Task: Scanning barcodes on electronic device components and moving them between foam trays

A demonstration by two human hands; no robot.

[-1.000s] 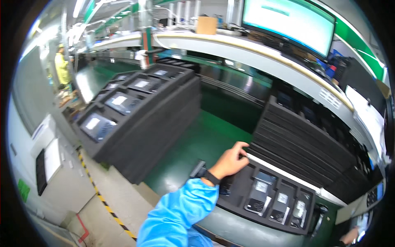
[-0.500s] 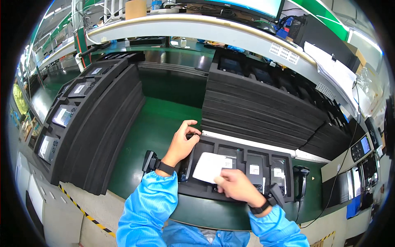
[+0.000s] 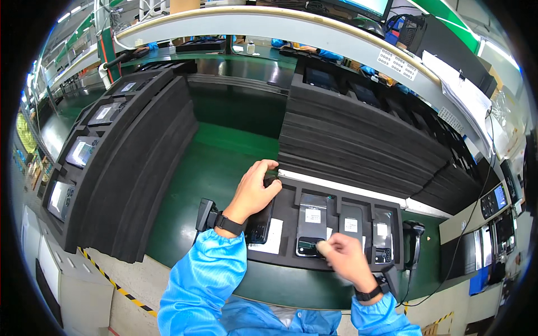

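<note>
My left hand (image 3: 255,190) is closed around the upper end of a dark smartphone (image 3: 260,225), held tilted at the leftmost slot of a black foam tray (image 3: 286,260). Partly under that phone, a white sheet (image 3: 273,236) lies in the slot. A second smartphone (image 3: 312,217) with a white label rests back up in the neighbouring slot. At its lower camera end is my right hand (image 3: 346,255), slightly blurred, fingers curled together; what they pinch, if anything, is hidden. Two more labelled phones, one grey (image 3: 351,215) and one dark (image 3: 383,238), sit in the slots farther right.
A tall stack of black foam trays (image 3: 134,162) with phones on top stands at left; another stack (image 3: 358,143) rises behind the work tray. A handheld scanner (image 3: 413,241) lies right of the tray, beside a beige label printer (image 3: 471,221). A shelf (image 3: 246,22) crosses above.
The white sheet has left my right hand and now lies in the leftmost slot under the tilted phone. My right hand has moved right and down to the second phone's lower end.
</note>
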